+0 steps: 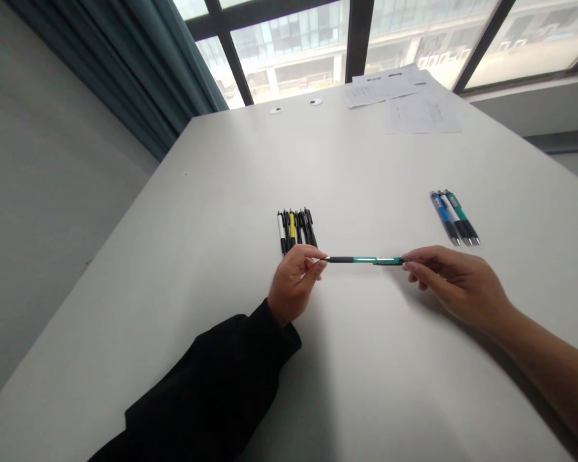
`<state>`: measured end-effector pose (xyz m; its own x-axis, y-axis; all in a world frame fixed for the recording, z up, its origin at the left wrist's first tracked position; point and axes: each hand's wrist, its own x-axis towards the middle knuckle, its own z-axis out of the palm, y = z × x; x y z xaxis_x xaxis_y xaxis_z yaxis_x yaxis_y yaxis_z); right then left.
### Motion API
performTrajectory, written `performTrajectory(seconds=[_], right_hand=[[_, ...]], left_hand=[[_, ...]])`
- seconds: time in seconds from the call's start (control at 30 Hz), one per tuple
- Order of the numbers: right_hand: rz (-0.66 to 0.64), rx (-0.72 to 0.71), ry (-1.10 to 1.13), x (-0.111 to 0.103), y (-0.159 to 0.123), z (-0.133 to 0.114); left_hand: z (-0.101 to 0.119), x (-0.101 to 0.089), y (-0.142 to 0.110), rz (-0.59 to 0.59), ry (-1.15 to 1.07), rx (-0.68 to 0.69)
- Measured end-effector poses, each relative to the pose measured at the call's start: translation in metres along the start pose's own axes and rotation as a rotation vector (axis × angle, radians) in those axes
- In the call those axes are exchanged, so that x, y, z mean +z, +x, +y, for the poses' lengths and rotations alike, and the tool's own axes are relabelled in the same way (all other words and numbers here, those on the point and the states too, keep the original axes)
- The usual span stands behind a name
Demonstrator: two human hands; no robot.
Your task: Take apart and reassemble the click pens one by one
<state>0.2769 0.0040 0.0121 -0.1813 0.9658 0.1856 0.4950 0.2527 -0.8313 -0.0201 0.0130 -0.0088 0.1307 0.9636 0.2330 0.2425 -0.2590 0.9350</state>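
A green and black pen (365,260) is held level above the table, stretched between both hands. My left hand (296,279) pinches its tip end, and my right hand (447,279) pinches the other end, near the clip. Just behind my left hand lies a row of several pens (296,226), mostly black, with one white and one yellow among them; their lower ends are partly hidden by that hand. Farther right, beyond my right hand, a small group of pens (455,218) in blue, white and green lies side by side.
The white table (356,167) reaches back to a window (289,51). Printed papers (424,112) lie at its far right edge, and two small white oval pieces (316,102) sit along the back edge. A blue-grey curtain (139,64) hangs at the left.
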Motion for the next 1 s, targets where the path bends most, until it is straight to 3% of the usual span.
performTrajectory(seconds=[0.13, 0.4, 1.0], right_hand=[[-0.015, -0.001, -0.032, -0.0012, -0.0016, 0.0017], [-0.042, -0.006, -0.025, -0.0017, -0.0024, 0.0052], [-0.112, 0.012, -0.073, -0.0015, -0.0020, 0.0039]], left_hand=[[-0.0020, 0.0022, -0.0025, -0.036, -0.027, -0.105], [-0.0006, 0.0048, -0.0020, -0.050, -0.109, -0.106], [0.0017, 0.0034, -0.0040, -0.074, -0.036, -0.098]])
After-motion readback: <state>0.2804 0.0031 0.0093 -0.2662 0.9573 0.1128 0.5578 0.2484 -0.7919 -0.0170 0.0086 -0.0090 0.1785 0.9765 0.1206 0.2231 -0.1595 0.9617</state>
